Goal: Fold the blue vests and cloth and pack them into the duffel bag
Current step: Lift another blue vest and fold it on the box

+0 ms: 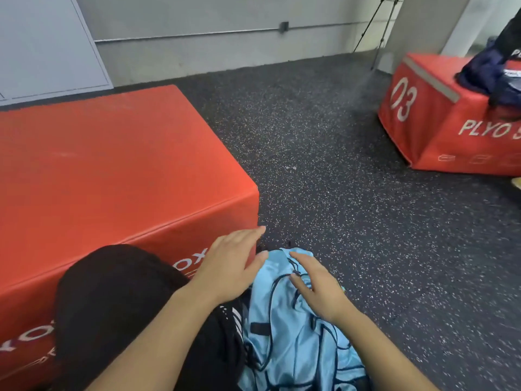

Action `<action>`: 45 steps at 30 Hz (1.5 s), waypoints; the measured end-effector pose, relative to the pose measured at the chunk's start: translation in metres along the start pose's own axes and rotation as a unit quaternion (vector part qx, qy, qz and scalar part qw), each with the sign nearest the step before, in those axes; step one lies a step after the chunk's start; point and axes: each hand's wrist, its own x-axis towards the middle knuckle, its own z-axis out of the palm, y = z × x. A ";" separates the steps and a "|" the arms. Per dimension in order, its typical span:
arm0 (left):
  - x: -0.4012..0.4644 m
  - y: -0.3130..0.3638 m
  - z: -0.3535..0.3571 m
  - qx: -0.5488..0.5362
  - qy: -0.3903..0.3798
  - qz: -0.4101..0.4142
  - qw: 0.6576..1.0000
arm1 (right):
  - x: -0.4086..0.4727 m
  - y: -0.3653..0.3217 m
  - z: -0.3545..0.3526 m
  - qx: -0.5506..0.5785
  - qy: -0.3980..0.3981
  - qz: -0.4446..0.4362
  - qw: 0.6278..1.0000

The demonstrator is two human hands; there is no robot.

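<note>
Speckled dark rubber floor (pixel 352 193) holds a red vinyl plyo box (pixel 112 170) at nine o'clock. Both the left hand (pixel 228 266) and right hand (pixel 318 289) lie flat, fingers straight, on crumpled light-blue satin vests (pixel 284 340) at six o'clock.

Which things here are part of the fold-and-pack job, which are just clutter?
Job:
light blue vests, bunched up
left hand, open, at the vests' edge
right hand, open, flat on them

Lying about:
near red plyo box
far box marked 03
dark bundle on it
tripod
</note>
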 end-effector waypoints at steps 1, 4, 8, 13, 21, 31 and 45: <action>0.003 0.003 0.011 0.001 -0.018 -0.005 1.000 | -0.007 0.014 0.006 0.003 0.000 0.016 1.000; 0.014 0.010 0.045 -0.004 -0.070 -0.029 0.997 | -0.025 0.052 0.024 0.002 0.000 0.048 0.999; 0.023 0.009 0.092 -0.023 -0.130 -0.068 0.989 | -0.043 0.099 0.053 -0.001 -0.010 0.102 0.995; 0.025 -0.003 0.136 -0.089 -0.200 -0.141 0.965 | -0.050 0.136 0.082 0.009 -0.044 0.160 0.986; 0.036 -0.017 0.163 -0.094 -0.231 -0.172 0.953 | -0.029 0.164 0.107 -0.011 -0.088 0.182 0.979; 0.052 -0.010 0.175 -0.097 -0.222 -0.152 0.958 | 0.022 0.194 0.101 -0.193 -0.172 0.136 0.956; 0.050 -0.001 0.161 -0.100 -0.206 -0.142 0.963 | 0.032 0.209 0.077 -0.265 -0.264 0.164 0.913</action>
